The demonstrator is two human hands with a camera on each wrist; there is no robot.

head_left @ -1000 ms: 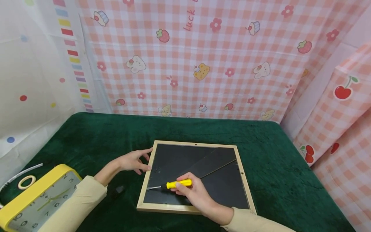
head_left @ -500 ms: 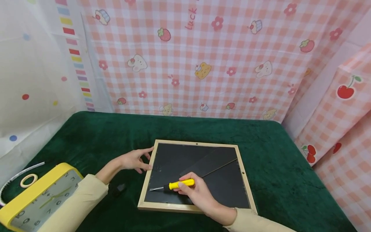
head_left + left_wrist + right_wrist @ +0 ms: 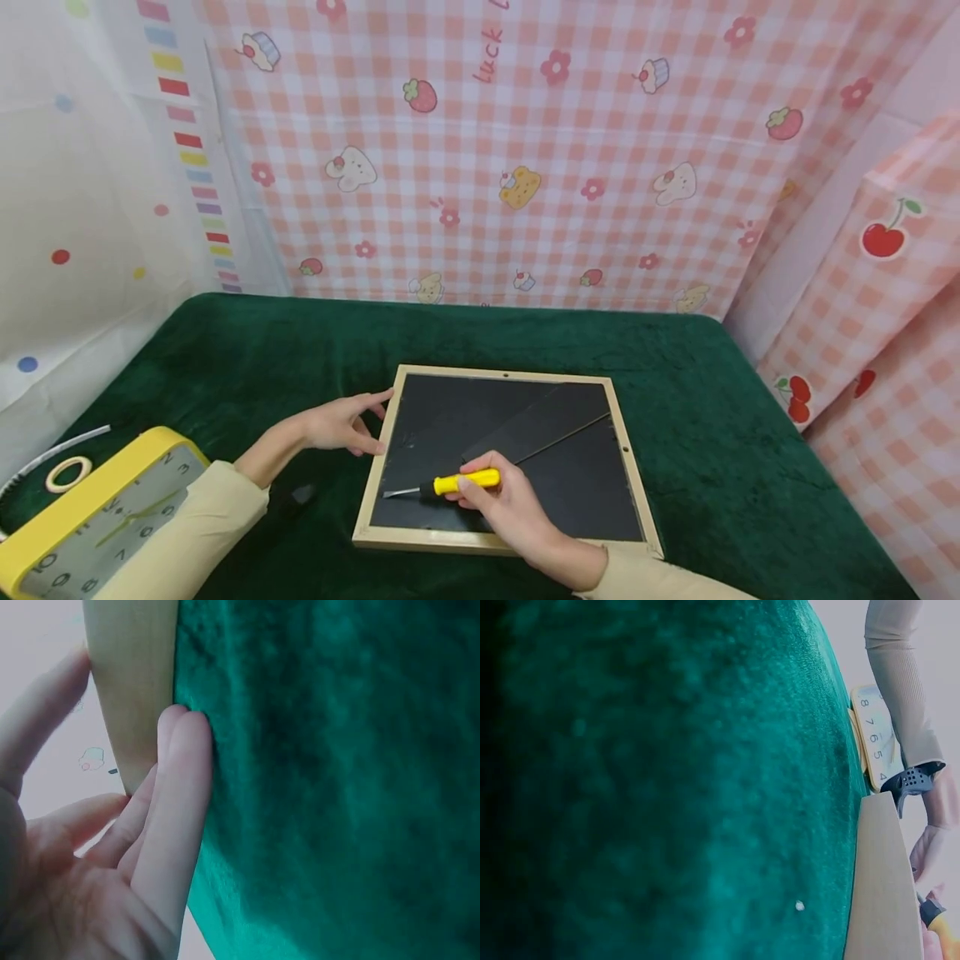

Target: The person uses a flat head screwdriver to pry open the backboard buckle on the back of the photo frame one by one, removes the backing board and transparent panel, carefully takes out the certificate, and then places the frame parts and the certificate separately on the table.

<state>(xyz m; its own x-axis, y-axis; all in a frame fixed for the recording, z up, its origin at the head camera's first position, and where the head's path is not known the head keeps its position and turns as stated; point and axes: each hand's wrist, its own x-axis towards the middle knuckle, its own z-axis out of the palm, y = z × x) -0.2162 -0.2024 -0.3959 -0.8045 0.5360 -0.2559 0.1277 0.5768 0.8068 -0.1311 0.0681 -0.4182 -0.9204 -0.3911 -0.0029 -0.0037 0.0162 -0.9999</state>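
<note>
A picture frame (image 3: 506, 540) with a pale wooden border and a black backing board (image 3: 465, 417) lies flat in the head view. My right hand (image 3: 513, 508) grips the yellow handle of a flathead screwdriver (image 3: 472, 481), whose blade points left, its tip over the board close to the frame's left inner edge. At the left border, my left hand (image 3: 337, 423) rests thumb and index fingertip. The left wrist view shows its extended fingers (image 3: 176, 787) along the wooden outer side. In the right wrist view, the screwdriver (image 3: 945, 934) peeks out beyond the frame's side.
A yellow clock (image 3: 97, 508) sits at the lower left, partly behind my left sleeve. Beside it are a cream ring (image 3: 69, 474) and a pale cord (image 3: 56, 450). Dark green cloth (image 3: 322, 333) covers the table. Patterned curtains (image 3: 465, 150) hang behind.
The left hand has slid slightly down along the frame's left border. The screwdriver tip has shifted slightly away from the left inner edge, then part of the way back.
</note>
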